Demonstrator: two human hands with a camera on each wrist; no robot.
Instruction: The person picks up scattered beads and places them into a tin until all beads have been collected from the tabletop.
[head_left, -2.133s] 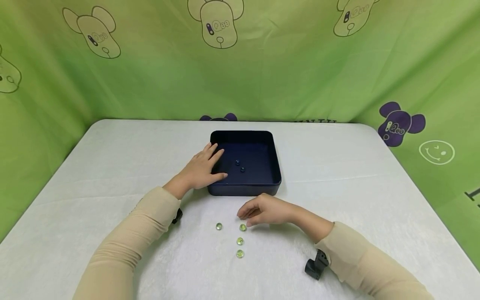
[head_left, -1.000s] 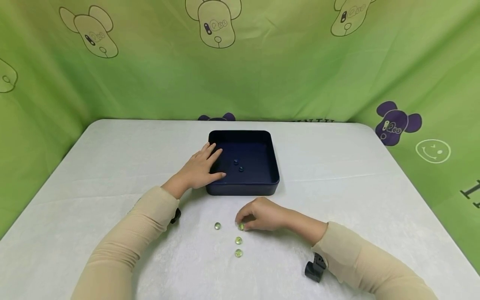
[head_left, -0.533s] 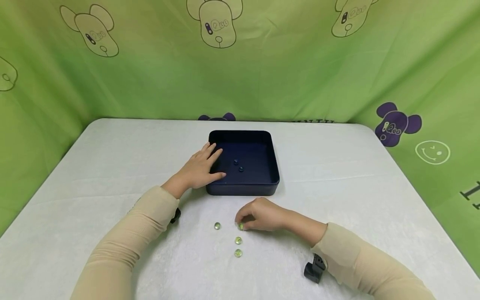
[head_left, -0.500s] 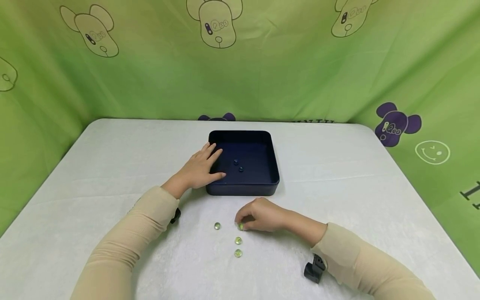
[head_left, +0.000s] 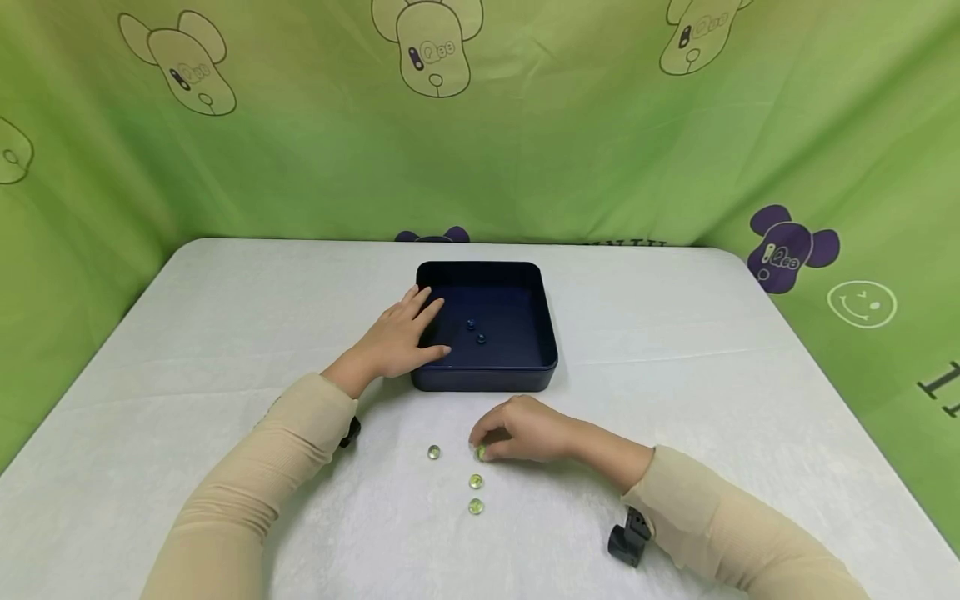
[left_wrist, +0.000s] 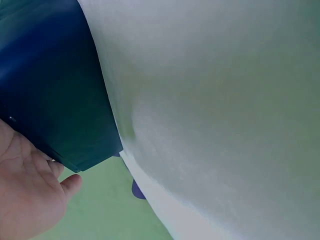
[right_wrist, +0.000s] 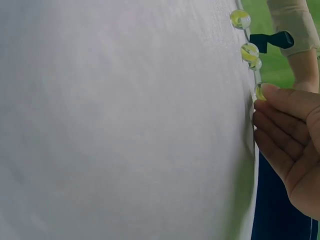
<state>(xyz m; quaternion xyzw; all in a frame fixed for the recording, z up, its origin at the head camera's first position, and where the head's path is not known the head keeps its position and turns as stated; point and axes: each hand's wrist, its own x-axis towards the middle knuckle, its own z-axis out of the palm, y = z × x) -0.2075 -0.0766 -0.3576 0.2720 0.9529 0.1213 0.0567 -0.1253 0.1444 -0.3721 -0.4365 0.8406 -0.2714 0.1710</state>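
Note:
My right hand (head_left: pixel 531 428) pinches a clear glass marble with a yellow-green swirl (head_left: pixel 482 452) between thumb and fingertips, at the table surface. In the right wrist view that marble (right_wrist: pixel 260 92) shows at the thumb tip. Two more marbles lie in line toward me, one marble (head_left: pixel 476 482) behind the other (head_left: pixel 476 507); another marble (head_left: pixel 434 452) sits to the left. Spread over the left rim of a dark blue square box (head_left: pixel 483 379) is my left hand (head_left: pixel 395 340), its fingers extended. Two small dark marbles (head_left: pixel 471 324) rest on the box floor.
A white cloth (head_left: pixel 660 333) covers the table. Green printed fabric (head_left: pixel 525 150) hangs behind it and at both sides. A black wrist camera (head_left: pixel 628 540) hangs under the right sleeve, near the cloth.
Since the earliest frame, my right hand's fingers have closed around the far marble, which it now pinches. Over the last second both hands have stayed nearly still.

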